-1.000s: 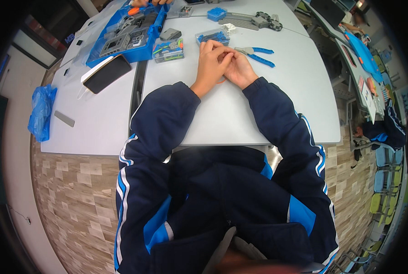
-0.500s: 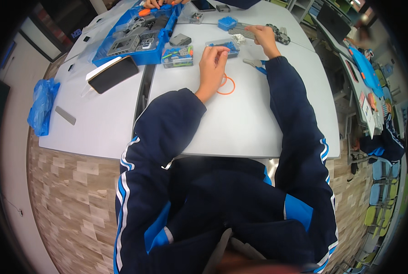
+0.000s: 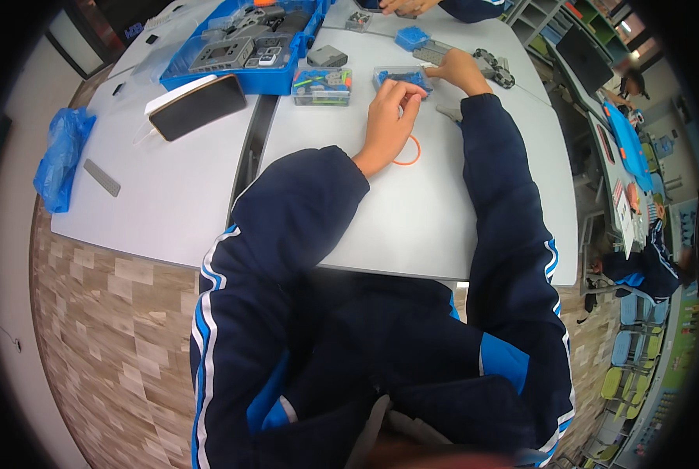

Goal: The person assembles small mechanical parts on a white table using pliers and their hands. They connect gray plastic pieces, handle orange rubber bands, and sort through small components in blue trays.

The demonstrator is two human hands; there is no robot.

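Note:
My left hand (image 3: 388, 129) reaches over the near side of a clear box of small blue pieces (image 3: 403, 76), its fingers drawn together at the tips. What they hold, if anything, is too small to make out. At the same box's right edge is my right hand (image 3: 459, 73), thumb and fingers pinched; their contents are hidden. An orange ring (image 3: 418, 151) lies on the table by my left wrist. Grey-handled pliers (image 3: 448, 114) are partly covered by my right sleeve. Beyond my right hand sit a grey beam (image 3: 431, 51) and a grey built assembly (image 3: 494, 69).
A blue bin (image 3: 275, 81) of grey parts stands at the far left, with a clear box of coloured parts (image 3: 322, 92) beside it. A phone (image 3: 198, 108) leans nearby. Another person's hands (image 3: 409, 7) are at the far edge. A blue bag (image 3: 62, 160) hangs at left.
My right hand has moved left from the grey beam to the box of blue pieces. My left hand has shifted right. The other person's hands have left the blue bin, moving right.

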